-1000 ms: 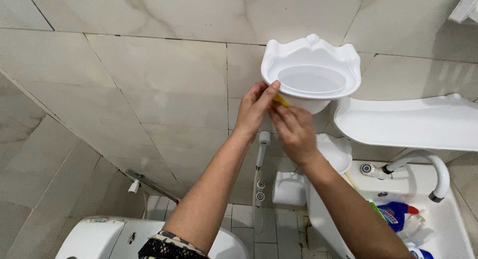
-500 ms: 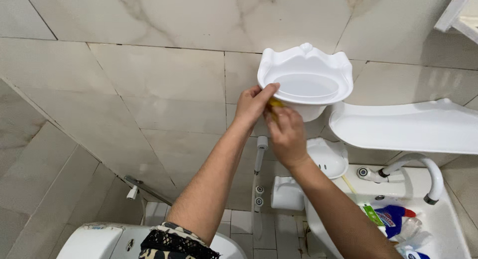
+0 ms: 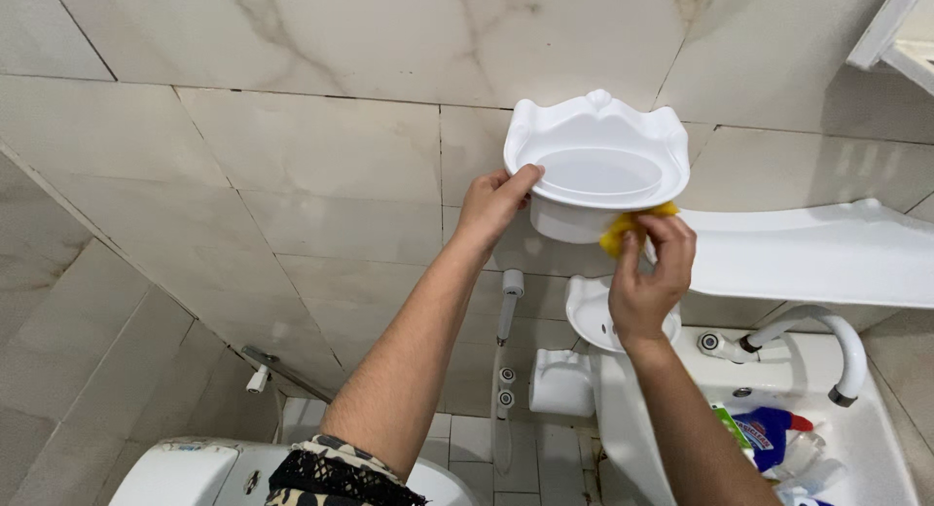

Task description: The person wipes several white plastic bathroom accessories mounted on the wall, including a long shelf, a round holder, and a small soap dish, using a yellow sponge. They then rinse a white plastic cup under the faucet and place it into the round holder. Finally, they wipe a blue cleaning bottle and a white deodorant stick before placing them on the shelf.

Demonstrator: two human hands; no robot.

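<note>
A white scalloped soap dish (image 3: 595,165) is fixed to the tiled wall. My left hand (image 3: 493,206) grips its left rim, thumb on top. My right hand (image 3: 647,277) presses a yellow sponge (image 3: 623,231) against the underside of the dish at its front right. Most of the sponge is hidden by my fingers.
A long white wall shelf (image 3: 817,253) runs to the right of the dish. Below it are a smaller white soap holder (image 3: 592,316), a basin (image 3: 856,438) with a curved tap (image 3: 827,341) and several cleaning bottles (image 3: 769,438). A toilet cistern (image 3: 195,472) sits lower left, a spray hose (image 3: 506,321) on the wall.
My right hand has slid the sponge from the left underside of the dish to its front right. My left hand stays on the left rim.
</note>
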